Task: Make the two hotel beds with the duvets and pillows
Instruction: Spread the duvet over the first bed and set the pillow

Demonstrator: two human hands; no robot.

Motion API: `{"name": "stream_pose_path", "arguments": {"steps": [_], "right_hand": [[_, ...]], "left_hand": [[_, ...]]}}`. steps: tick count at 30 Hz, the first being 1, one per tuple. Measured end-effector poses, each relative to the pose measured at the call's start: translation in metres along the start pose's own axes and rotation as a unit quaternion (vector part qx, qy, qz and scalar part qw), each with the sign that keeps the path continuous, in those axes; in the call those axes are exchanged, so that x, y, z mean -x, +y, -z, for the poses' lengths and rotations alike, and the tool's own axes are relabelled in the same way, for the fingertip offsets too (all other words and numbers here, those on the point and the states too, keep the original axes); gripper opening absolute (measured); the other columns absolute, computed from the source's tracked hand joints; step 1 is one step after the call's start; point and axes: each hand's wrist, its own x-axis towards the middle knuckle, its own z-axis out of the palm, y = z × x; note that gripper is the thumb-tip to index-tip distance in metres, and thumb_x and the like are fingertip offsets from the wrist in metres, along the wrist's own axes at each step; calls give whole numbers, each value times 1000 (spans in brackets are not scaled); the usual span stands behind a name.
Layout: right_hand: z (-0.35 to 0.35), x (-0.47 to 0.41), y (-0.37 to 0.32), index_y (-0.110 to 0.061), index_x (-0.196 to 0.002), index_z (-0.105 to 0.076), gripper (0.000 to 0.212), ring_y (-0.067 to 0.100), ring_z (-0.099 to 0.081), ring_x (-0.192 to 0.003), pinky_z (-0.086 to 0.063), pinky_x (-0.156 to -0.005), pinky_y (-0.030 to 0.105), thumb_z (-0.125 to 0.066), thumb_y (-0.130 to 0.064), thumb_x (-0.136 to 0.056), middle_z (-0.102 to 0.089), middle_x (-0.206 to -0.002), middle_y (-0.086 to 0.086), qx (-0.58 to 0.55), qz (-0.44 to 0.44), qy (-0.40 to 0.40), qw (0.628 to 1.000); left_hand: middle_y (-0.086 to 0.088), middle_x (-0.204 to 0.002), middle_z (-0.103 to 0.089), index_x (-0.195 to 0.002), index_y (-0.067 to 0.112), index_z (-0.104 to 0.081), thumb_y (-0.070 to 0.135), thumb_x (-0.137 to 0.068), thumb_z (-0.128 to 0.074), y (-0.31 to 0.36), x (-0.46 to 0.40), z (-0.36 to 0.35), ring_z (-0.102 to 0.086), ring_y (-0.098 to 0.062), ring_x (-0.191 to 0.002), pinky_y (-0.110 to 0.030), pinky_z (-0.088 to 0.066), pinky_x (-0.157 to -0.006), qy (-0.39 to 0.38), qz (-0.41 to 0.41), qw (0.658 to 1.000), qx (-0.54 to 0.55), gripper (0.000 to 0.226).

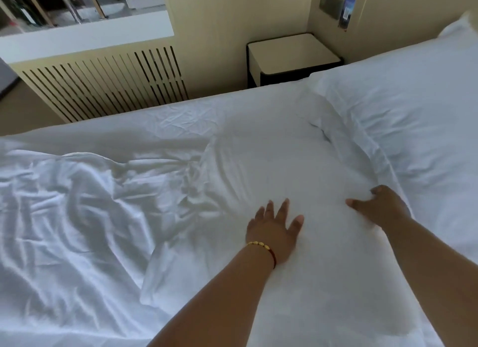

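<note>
Creased matt white cloth duvet (pixel 90 204)

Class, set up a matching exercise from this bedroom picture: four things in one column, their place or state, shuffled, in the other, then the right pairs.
Things
1. left hand
2. right hand
3. nightstand
4. duvet

Places or states
A. crumpled at the left of the bed
B. flat on the near pillow, fingers spread
C. in the corner beyond the bed
D. fingers curled into the pillow's right edge

Pairs: 1-B, 2-D, 3-C, 4-A

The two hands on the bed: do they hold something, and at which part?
The left hand holds nothing; it lies flat on the near pillow. The right hand grips that pillow's right edge, fingers curled into it.
</note>
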Motion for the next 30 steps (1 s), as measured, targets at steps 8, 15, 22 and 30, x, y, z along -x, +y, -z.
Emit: {"name": "stream_pose_path", "arguments": {"steps": [8, 15, 22, 30], "right_hand": [[-133, 97, -70, -21, -146, -33, 60, 26, -31, -137, -29, -110, 37, -35, -55, -96, -36, -149, 6, 186, 258, -98, 943], [-197, 207, -135, -13, -124, -55, 48, 26, -51, -118, -41, -97, 33, -39, -49, -96, -57, -124, 9, 156, 313, -129, 928], [-256, 390, -234, -18, -96, -59, 22, 21, -60, -95, -37, -72, 26, -50, -38, -93, -60, -98, -1, 93, 426, -147, 888], [-328, 622, -341, -18, -87, -59, 22, 18, -54, -77, -37, -68, 27, -55, -39, -91, -59, -77, -5, 11, 515, -195, 835]], "left_hand": [[5, -163, 2, -154, 36, 1, 60, -97, -10, -152, 69, -14, 5, -19, -150, -50, 6, -119, 12, 180, 981, -67, 63], [0, -144, -47, -146, 19, -33, 50, -100, -30, -246, 180, 10, -40, -18, -135, -34, -35, -109, 118, 237, 961, 81, 55], [8, -111, -67, -114, 27, -59, 42, -97, -41, -365, 348, 51, -59, -13, -106, -27, -46, -86, 185, 270, 938, 115, 29], [5, -101, -67, -99, 25, -62, 40, -93, -47, -522, 545, 116, -60, -17, -97, -31, -49, -82, 315, 339, 878, 125, 22]]}}
